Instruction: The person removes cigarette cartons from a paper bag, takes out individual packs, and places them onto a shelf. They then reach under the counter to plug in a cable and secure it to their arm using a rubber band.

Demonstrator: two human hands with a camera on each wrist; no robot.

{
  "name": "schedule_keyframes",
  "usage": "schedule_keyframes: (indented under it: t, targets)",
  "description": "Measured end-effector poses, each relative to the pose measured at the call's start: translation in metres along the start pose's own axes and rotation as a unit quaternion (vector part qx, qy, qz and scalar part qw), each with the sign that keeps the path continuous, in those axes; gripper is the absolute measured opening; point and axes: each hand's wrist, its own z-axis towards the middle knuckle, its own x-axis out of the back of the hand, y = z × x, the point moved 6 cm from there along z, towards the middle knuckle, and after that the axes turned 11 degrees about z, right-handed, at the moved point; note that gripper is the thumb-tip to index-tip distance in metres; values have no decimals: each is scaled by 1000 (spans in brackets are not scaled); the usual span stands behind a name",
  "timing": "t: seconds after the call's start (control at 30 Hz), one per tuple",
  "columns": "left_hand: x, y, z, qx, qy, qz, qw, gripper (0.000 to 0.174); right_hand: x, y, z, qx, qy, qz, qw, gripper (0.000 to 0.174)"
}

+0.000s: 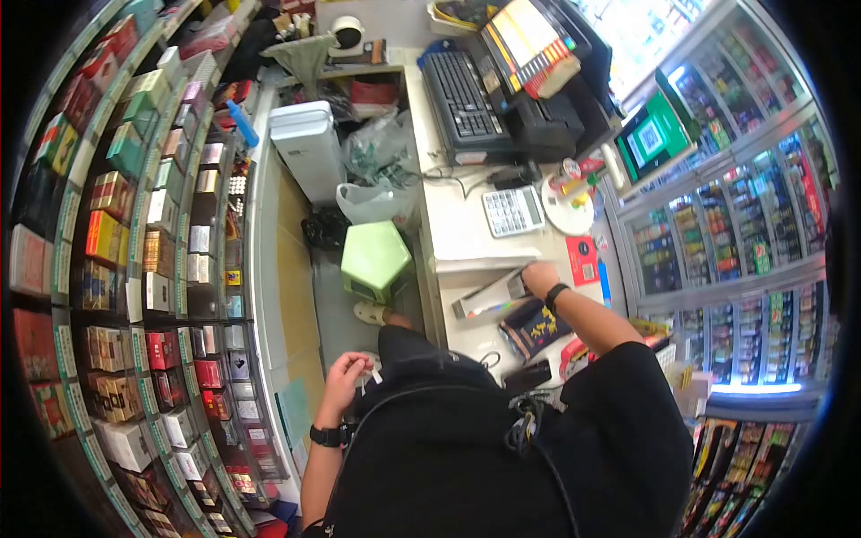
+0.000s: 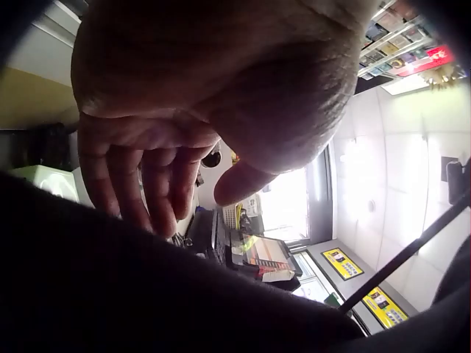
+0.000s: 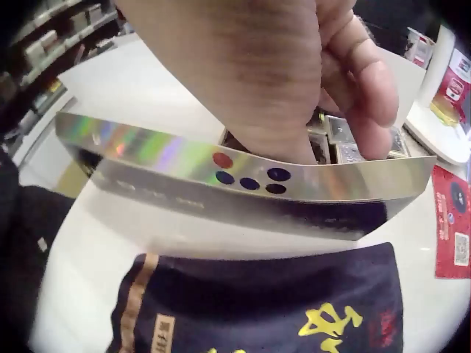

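Note:
My right hand (image 1: 541, 280) reaches down into a shallow open box (image 3: 243, 173) with a shiny, rainbow-reflecting wall, lying on the white counter. Small silver-and-dark packs (image 3: 346, 140) lie inside, and the right fingertips are right at them; I cannot tell whether they pinch one. The near box wall hides part of that hand. A dark pouch (image 3: 257, 301) with yellow writing lies just in front of the box. My left hand (image 1: 343, 381) hangs beside the body, fingers loosely bent; its palm (image 2: 221, 66) and relaxed fingers (image 2: 158, 184) show in the left wrist view.
Behind the box stand a calculator (image 1: 513, 212), a keyboard (image 1: 460, 94) and a till screen (image 1: 525, 45). A green QR-code display (image 1: 650, 139) is at the right. A green stool (image 1: 377, 255) stands on the floor left of the counter. Shelves of packs (image 1: 112, 233) line the left side.

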Motion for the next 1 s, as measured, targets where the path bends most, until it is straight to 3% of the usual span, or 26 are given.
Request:
schedule_keyframes:
  t: [0.2,0.37,0.43,0.47,0.57,0.67,0.7,0.77,0.83,0.87,0.93,0.97,1.0]
  targets:
    - [15,-15,-9,-5,24,0,1000,17,-16,-6,4,50,-74,-56,994,18]
    - [12,-21,-13,1,23,-45,999,15,5,-3,-1,68,-75,-32,994,14]
    - [9,-24,-14,1,7,-53,999,15,23,-5,-13,109,-129,-2,986,11]
    - [8,-24,-14,2,7,-53,999,15,16,7,-11,127,-126,25,984,20]
    - [9,-20,-9,3,-1,-52,999,15,93,3,-39,125,-119,101,980,29]
    - [5,-15,-2,-29,-10,-58,998,16,105,34,-41,132,-98,210,964,39]
    - [5,-12,0,-32,-13,-51,998,16,98,47,-41,149,-65,268,950,38]
    - [2,-4,4,-25,-17,-40,999,19,175,8,-68,81,-56,527,844,36]
    - [-1,24,5,-58,-24,-12,998,21,199,-24,-68,100,-32,563,820,33]
    - [-3,31,9,-74,-28,-39,996,23,221,-55,-75,60,-61,615,784,32]
    - [-10,65,6,-132,-84,-70,985,28,225,-109,-71,79,-43,706,703,39]
    - [-13,86,1,-165,-98,-110,975,44,228,-143,-68,86,-62,755,647,42]
    - [-14,108,-4,-213,-105,-93,967,61,227,-175,-64,99,-93,763,632,45]
